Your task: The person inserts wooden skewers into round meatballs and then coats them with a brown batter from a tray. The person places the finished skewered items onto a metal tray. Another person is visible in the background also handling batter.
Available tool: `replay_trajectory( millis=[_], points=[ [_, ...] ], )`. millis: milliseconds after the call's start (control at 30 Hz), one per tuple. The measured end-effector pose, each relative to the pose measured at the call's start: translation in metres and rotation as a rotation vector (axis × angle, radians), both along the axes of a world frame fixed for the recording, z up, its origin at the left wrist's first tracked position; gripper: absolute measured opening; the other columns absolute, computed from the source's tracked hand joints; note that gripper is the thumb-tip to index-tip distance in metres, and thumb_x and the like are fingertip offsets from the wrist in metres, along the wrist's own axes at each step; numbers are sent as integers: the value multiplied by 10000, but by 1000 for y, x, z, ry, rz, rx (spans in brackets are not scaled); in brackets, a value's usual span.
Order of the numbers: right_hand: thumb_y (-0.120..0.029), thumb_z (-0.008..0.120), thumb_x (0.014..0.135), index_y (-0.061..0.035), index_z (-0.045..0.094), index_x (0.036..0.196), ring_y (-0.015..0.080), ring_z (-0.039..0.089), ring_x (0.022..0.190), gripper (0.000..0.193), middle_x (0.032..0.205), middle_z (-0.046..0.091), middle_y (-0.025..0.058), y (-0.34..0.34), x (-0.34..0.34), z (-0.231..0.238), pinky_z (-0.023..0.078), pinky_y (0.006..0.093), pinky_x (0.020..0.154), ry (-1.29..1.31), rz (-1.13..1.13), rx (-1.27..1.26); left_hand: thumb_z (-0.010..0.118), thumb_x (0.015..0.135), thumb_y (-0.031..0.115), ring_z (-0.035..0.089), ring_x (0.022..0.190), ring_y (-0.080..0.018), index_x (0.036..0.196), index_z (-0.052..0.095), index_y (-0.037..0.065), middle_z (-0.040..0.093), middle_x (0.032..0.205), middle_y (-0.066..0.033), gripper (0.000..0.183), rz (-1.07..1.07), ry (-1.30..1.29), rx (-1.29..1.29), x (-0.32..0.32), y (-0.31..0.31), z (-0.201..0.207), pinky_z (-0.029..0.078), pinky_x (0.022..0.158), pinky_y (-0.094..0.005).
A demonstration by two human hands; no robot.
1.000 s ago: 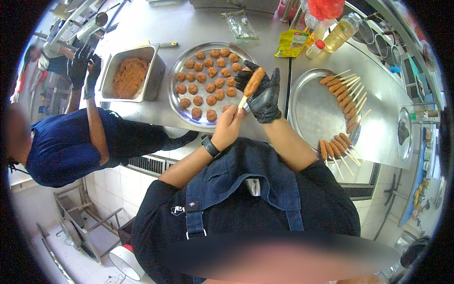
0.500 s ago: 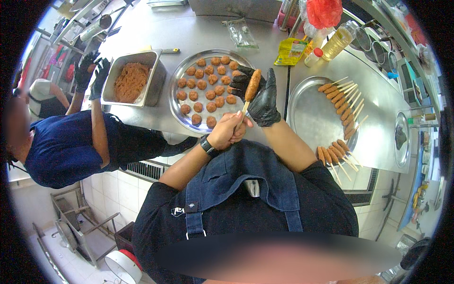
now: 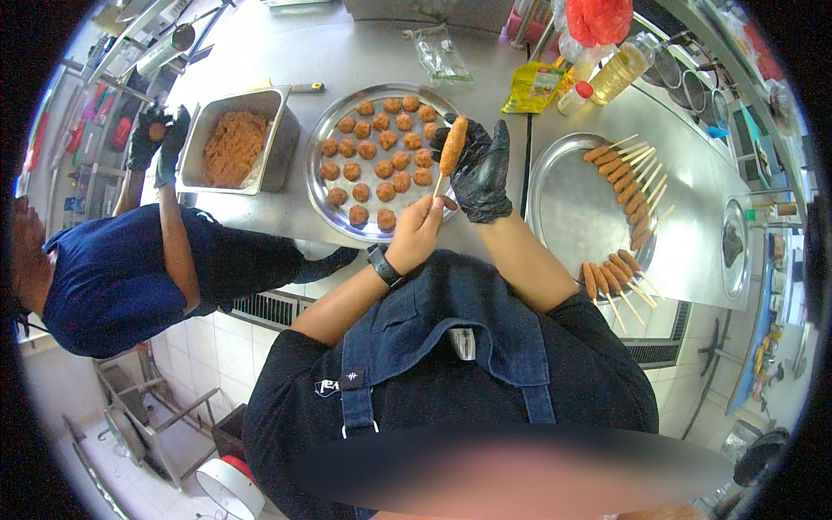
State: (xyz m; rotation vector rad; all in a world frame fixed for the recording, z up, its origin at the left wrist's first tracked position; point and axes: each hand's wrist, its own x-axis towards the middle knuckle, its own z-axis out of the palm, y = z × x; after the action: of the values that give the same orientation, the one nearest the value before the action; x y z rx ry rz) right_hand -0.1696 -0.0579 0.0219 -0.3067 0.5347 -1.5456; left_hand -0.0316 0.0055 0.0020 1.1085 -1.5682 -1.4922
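The worktop (image 3: 342, 52) is gleaming like smooth steel, and the round tray (image 3: 559, 204) is reflecting light as polished metal. The right hand (image 3: 478, 165) is wearing a glossy, wrinkled black glove (image 3: 482, 192). The molded meat (image 3: 453, 146) is showing a moist, slightly rough surface above a wooden stick (image 3: 439, 184). The clear plastic bag (image 3: 440, 56) is glinting; the cloth apron (image 3: 442, 290) is looking matt.

Skewer (image 3: 452, 147): orange-brown minced mix in a long, slightly uneven sausage shape on a slim pale stick (image 3: 438, 185), bare at its lower end. Held over the surface (image 3: 347, 52) near its front edge, coated end pointing away from the person, leaning slightly right. Stick pinched in left hand (image 3: 419, 230); coated part before gloved right hand (image 3: 482, 173).
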Motion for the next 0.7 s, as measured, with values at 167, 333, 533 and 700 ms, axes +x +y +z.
replay_trajectory(
  millis=[167, 333, 533, 700],
  points=[
    [-586, 280, 928, -113, 570, 1131, 245, 654, 847, 590, 950, 653, 91, 3, 9, -1, 554, 403, 725, -7, 72, 85, 388, 1006, 271, 389, 514, -49, 889, 527, 62, 397, 581, 40, 277, -163, 439, 558, 8, -1, -2, 305, 450, -210],
    [-550, 307, 937, -100, 559, 1146, 284, 654, 845, 557, 977, 651, 91, 0, 5, -1, 542, 427, 764, -10, 59, -16, 398, 1003, 275, 379, 512, -47, 875, 545, 44, 396, 582, 39, 302, -89, 149, 223, 5, 0, -5, 303, 458, -216],
    [-585, 283, 926, -88, 558, 1160, 296, 645, 884, 614, 1007, 647, 116, 0, 4, 3, 523, 435, 791, -43, 95, -22, 398, 996, 248, 416, 534, -100, 816, 585, -2, 447, 583, -11, 360, 17, -65, -157, 3, 2, -8, 337, 496, -279],
    [-605, 273, 919, -74, 554, 1189, 293, 648, 871, 659, 1025, 653, 122, 0, 2, 5, 523, 434, 784, 5, 89, -25, 361, 1010, 288, 365, 497, -48, 851, 590, 9, 400, 573, 40, 395, -68, 33, -23, 5, 1, -6, 295, 459, -223]
  ],
)
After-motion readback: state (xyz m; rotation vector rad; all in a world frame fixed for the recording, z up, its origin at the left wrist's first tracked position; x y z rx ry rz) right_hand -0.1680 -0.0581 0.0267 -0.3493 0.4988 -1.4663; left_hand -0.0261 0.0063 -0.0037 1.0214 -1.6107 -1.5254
